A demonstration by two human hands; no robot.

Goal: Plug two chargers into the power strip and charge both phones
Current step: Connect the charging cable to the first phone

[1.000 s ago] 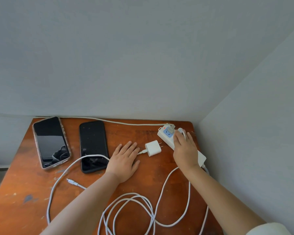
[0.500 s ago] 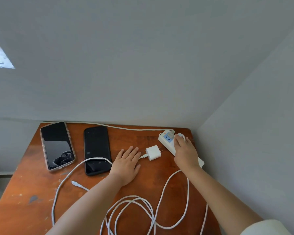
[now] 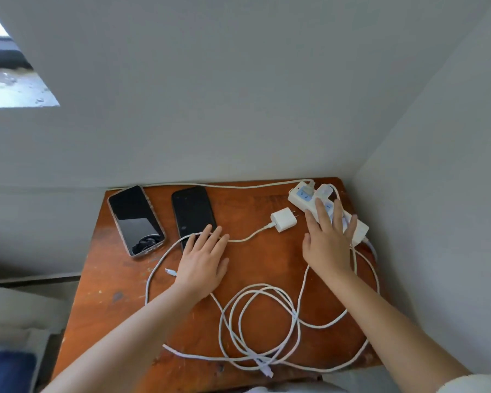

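Note:
A white power strip (image 3: pixel 302 197) lies at the table's far right corner, with one white charger (image 3: pixel 325 191) plugged in beside it. My right hand (image 3: pixel 328 242) hovers flat over the strip, fingers spread and straight. A second white charger (image 3: pixel 283 220) lies loose on the table just left of the strip, prongs toward it. My left hand (image 3: pixel 203 260) rests flat on the table over that charger's cable, fingertips touching the black phone (image 3: pixel 192 212). A second phone (image 3: pixel 135 219) with a clear case lies further left. A cable tip (image 3: pixel 170 271) lies free near my left hand.
The wooden table (image 3: pixel 267 259) stands in a corner, walls behind and to the right. White cables (image 3: pixel 260 321) coil in loops across the near half, with another connector (image 3: pixel 267 370) at the front edge. The strip's own cord (image 3: pixel 224 185) runs along the back edge.
My right hand has let go of the charger on the strip and spread flat. My left hand slid left to the black phone. The view tilted, so the table sits lower.

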